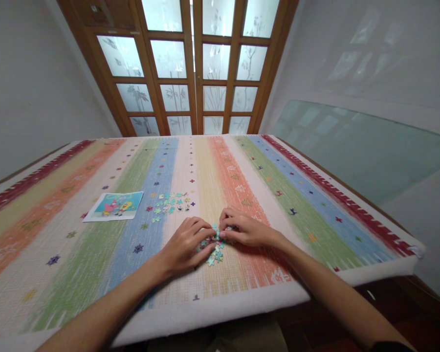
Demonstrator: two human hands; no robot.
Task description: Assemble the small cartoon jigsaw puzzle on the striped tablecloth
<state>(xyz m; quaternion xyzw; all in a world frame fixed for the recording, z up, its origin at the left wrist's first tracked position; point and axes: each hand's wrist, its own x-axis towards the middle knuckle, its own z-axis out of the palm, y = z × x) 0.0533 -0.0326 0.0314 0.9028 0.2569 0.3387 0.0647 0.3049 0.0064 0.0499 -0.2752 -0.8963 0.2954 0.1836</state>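
My left hand (188, 243) and my right hand (246, 230) meet over a small pile of jigsaw pieces (215, 256), mostly turquoise with a few pink spots. The fingers of both hands are curled and close to pinching at the pile. Each hand appears to have a jigsaw piece at its fingertips, though the fingers partly hide them. Left of the pile and farther away, several loose jigsaw pieces (171, 201) lie spread in rough rows. A picture sheet (115, 206) with a pink and a yellow cartoon figure lies flat beyond my left forearm.
A striped, patterned cloth (289, 215) covers the table, whose near edge (220, 310) runs below my forearms. Wooden doors with frosted panes (176, 61) stand behind the far edge. A pale glass panel (352, 139) leans at the right wall.
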